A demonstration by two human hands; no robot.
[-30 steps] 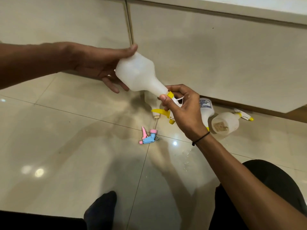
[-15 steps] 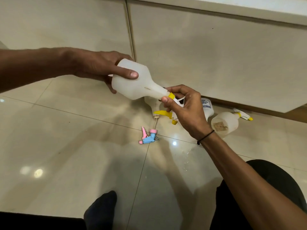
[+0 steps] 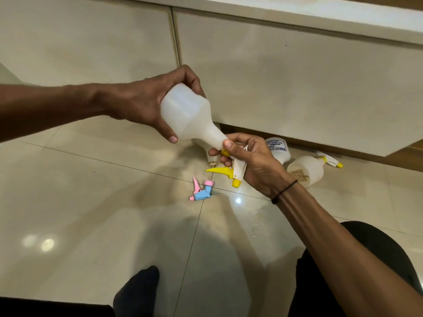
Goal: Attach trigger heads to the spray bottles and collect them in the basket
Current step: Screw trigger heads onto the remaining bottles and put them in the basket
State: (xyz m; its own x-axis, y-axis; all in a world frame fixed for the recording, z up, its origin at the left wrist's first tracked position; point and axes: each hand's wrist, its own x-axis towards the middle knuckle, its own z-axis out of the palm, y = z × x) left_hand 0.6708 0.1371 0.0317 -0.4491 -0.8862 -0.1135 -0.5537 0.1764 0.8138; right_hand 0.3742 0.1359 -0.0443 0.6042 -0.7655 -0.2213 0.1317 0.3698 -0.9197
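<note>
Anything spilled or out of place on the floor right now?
Yes. Small wet splashes glisten on the tile beneath the right hand, which suggests a spill. A pink and blue trigger head lies loose on the floor, unattached. No basket is in view.

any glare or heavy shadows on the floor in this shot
Head view: bright glare spots on the glossy floor tiles, one below the pink and blue trigger head, two at lower left; a broad soft shadow runs down the centre; wide-angle bending curves the cabinet edge.

Bottle (image 3: 190,115) matt translucent plastic; trigger head (image 3: 231,172) smooth plastic; floor (image 3: 80,202) glossy polished tile.
</note>
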